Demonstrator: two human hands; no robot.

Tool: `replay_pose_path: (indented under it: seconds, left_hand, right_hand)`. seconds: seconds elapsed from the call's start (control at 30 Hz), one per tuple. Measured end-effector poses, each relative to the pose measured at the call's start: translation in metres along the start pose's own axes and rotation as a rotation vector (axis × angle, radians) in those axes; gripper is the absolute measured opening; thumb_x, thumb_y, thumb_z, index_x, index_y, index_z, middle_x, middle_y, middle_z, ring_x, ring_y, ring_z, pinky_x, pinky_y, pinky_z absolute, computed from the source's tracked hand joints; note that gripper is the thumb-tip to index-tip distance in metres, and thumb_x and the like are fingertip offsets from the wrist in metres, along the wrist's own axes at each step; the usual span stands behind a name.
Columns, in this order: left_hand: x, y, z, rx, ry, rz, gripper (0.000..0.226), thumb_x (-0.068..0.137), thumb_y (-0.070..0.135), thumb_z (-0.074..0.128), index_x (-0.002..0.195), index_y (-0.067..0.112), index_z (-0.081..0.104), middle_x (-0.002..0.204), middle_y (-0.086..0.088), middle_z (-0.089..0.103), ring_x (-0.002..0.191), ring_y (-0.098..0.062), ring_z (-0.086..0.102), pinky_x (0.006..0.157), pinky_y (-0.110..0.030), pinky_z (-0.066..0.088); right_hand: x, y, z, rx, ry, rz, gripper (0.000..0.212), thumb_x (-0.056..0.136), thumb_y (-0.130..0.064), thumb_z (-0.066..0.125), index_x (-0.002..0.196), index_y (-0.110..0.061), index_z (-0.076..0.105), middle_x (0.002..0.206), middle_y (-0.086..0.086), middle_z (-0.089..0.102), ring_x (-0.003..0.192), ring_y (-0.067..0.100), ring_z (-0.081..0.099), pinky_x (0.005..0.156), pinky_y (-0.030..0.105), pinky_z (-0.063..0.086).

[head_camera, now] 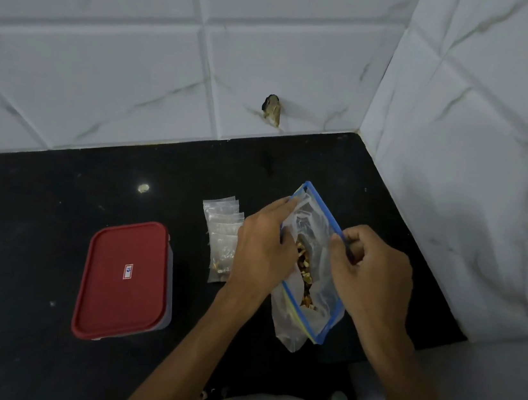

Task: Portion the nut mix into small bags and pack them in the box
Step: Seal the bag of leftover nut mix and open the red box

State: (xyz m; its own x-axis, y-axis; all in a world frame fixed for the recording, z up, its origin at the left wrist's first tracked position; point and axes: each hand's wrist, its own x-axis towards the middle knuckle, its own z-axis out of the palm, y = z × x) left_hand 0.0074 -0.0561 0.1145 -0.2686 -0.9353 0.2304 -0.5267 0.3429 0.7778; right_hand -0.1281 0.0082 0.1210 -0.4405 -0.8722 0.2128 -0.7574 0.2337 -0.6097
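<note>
Black counter (37,203): 1 box (126,279), 1 sm-bag stack (223,231); L hand (262,250), R hand (370,271) pinch 1 zip bag (316,215).

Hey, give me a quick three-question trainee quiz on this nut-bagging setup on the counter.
1. True or false: the red lid is on the box.
2. Multiple choice: the small bags lie A) inside the box, B) on the counter between the box and the big zip bag, C) on top of the lid.
3. Fill in: the left hand and right hand both grip the big zip bag at its blue-edged ____.
Key: 1 true; 2 B; 3 opening.
</note>
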Motion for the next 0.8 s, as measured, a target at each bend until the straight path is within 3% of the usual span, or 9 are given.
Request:
replay_pose_path:
  seconds: [0.2,0.27,0.33,0.4,0.47,0.53,0.6,0.7,0.8]
  left_hand:
    - [0.002,0.009,-0.005,0.028,0.062,0.018,0.023,0.096,-0.001,0.056,0.115,0.006,0.067,0.093,0.002,0.063,0.075,-0.007,0.062,0.069,-0.01,0.052]
    - [0.002,0.011,-0.006,0.078,0.016,0.054,0.037,0.093,-0.002,0.059,0.128,0.007,0.062,0.106,-0.001,0.066,0.083,-0.01,0.067,0.071,-0.017,0.058]
    - [0.002,0.013,-0.006,0.147,-0.086,0.07,0.06,0.09,0.002,0.064,0.147,0.009,0.048,0.133,-0.005,0.062,0.107,-0.016,0.067,0.087,-0.026,0.059]
    - [0.002,0.014,-0.007,0.207,-0.211,0.023,0.08,0.089,0.009,0.069,0.158,0.013,0.029,0.158,-0.005,0.041,0.135,-0.019,0.051,0.107,-0.031,0.048]
    - [0.002,0.013,-0.007,0.181,-0.284,-0.008,0.093,0.088,0.013,0.07,0.162,0.021,0.015,0.167,-0.004,0.023,0.147,-0.021,0.035,0.118,-0.043,0.038]
    - [0.0,0.01,-0.006,0.103,-0.261,0.017,0.098,0.087,0.017,0.071,0.162,0.03,0.01,0.162,-0.005,0.029,0.136,-0.017,0.045,0.111,-0.044,0.045]
    - [-0.004,0.01,-0.009,0.083,-0.27,-0.037,0.101,0.089,0.024,0.073,0.161,0.034,0.003,0.151,-0.002,0.036,0.112,-0.009,0.051,0.093,-0.024,0.049]
    - [-0.021,0.01,-0.015,0.08,-0.338,-0.179,0.105,0.09,0.033,0.074,0.16,0.033,-0.003,0.147,0.0,0.045,0.114,-0.01,0.055,0.087,-0.017,0.046]
    - [-0.042,0.007,-0.013,-0.005,-0.418,-0.249,0.103,0.089,0.025,0.076,0.156,0.035,-0.001,0.142,0.002,0.056,0.101,-0.005,0.062,0.072,-0.008,0.05]
  right_hand:
    - [0.005,-0.007,-0.011,-0.107,0.065,-0.044,0.018,0.089,-0.025,0.068,0.074,-0.023,0.058,0.056,-0.013,0.053,0.044,-0.001,0.045,0.047,0.015,0.027]
    - [0.006,-0.01,-0.012,-0.087,0.056,-0.046,0.02,0.089,-0.027,0.068,0.072,-0.023,0.056,0.054,-0.014,0.051,0.044,0.0,0.045,0.047,0.016,0.029]
    - [0.008,-0.012,-0.013,-0.108,0.029,-0.047,0.025,0.09,-0.031,0.066,0.069,-0.025,0.052,0.053,-0.014,0.048,0.044,0.001,0.045,0.049,0.02,0.036]
    - [0.01,-0.012,-0.014,-0.144,-0.011,-0.054,0.029,0.092,-0.035,0.063,0.069,-0.025,0.05,0.054,-0.013,0.046,0.046,0.004,0.045,0.05,0.025,0.042]
    - [0.013,-0.014,-0.014,-0.182,-0.054,-0.057,0.027,0.095,-0.037,0.06,0.073,-0.024,0.05,0.056,-0.011,0.046,0.048,0.004,0.046,0.052,0.025,0.041]
    - [0.018,-0.011,-0.01,-0.22,-0.089,-0.033,0.024,0.096,-0.038,0.057,0.078,-0.023,0.053,0.06,-0.01,0.048,0.051,0.003,0.046,0.053,0.022,0.039]
    - [0.022,-0.007,-0.007,-0.19,-0.094,0.0,0.022,0.097,-0.036,0.057,0.085,-0.018,0.059,0.064,-0.007,0.053,0.053,0.002,0.049,0.054,0.02,0.04]
    - [0.024,-0.002,-0.005,-0.062,-0.057,0.035,0.017,0.095,-0.032,0.061,0.09,-0.016,0.063,0.065,-0.01,0.057,0.053,-0.002,0.053,0.051,0.01,0.036]
    - [0.024,0.0,-0.001,-0.039,-0.07,0.073,0.014,0.094,-0.028,0.063,0.087,-0.016,0.062,0.062,-0.013,0.055,0.052,-0.001,0.054,0.049,0.009,0.035]
